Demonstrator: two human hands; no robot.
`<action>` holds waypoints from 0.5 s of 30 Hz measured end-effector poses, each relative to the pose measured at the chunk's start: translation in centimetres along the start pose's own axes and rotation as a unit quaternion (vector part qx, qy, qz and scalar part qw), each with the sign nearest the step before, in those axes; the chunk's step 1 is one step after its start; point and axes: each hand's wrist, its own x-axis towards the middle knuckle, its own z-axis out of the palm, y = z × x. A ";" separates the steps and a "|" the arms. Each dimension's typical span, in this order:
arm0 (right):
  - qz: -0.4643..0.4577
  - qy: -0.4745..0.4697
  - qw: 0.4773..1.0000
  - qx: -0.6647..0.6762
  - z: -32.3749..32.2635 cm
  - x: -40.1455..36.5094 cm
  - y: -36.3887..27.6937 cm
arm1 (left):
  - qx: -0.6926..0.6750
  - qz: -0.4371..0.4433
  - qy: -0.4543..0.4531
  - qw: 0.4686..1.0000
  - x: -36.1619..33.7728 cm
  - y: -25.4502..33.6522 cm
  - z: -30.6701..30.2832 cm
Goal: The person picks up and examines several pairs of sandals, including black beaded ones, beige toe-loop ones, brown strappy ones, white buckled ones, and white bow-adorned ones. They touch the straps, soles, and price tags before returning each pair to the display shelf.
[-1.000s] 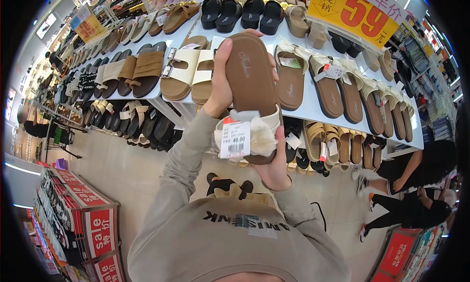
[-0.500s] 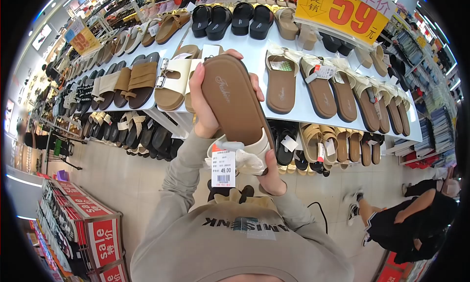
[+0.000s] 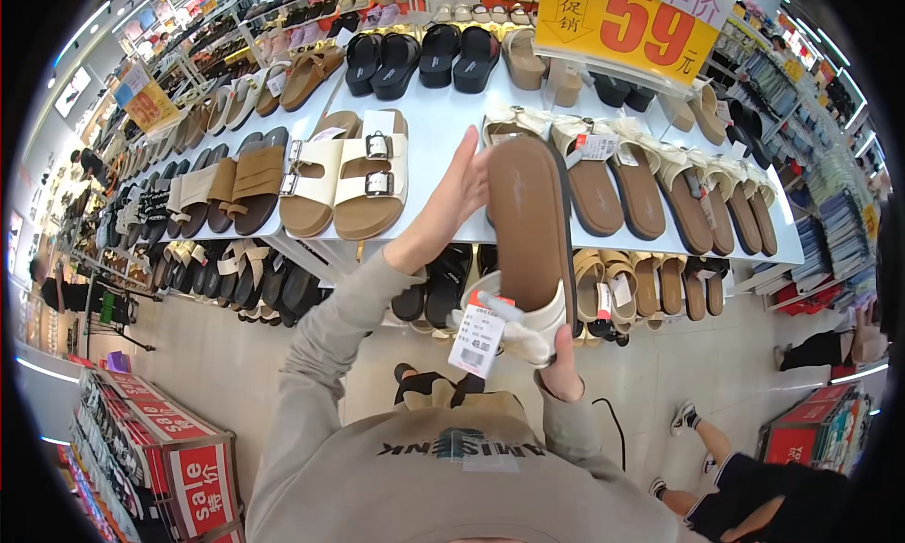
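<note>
My right hand [image 3: 564, 369] grips a slide sandal at its heel end, thumb along the edge. The sandal has a brown footbed [image 3: 528, 222], a dark sole edge and a white strap with a bow [image 3: 537, 321]. A white price tag [image 3: 479, 337] reading 49.00 hangs from the strap. Next to the sandal's toe end, my left hand [image 3: 448, 204] has its thumb stretched up, off the footbed. Its other fingers are partly hidden behind the sandal's edge. Matching bow sandals [image 3: 589, 189] stand on the white display table [image 3: 443, 128], just right of the held one.
White two-buckle sandals [image 3: 370, 185] are left of my hands. Black slides [image 3: 457, 57] stand farther back under a yellow 59 sign [image 3: 641, 29]. More sandals [image 3: 603, 288] fill the shelf below. A red sale bin [image 3: 198, 468] is lower left, and a person [image 3: 764, 496] lower right.
The sandal has moved right and turned more upright, both hands travelling with it. My left thumb has come away from its edge, uncovering the buckle sandals. The person at lower right has moved.
</note>
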 end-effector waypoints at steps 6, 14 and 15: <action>0.051 0.145 0.986 -0.062 -3.6 -5.5 1.5 | -0.145 -0.181 -0.004 0.973 5.8 -3.0 -2.0; -0.022 0.140 0.986 0.082 -4.9 -7.9 2.8 | -0.169 -0.119 0.048 0.977 11.3 -5.0 -0.2; -0.034 0.128 0.988 0.083 -4.7 -7.9 2.4 | -0.179 -0.091 0.053 0.978 11.6 -4.8 -0.4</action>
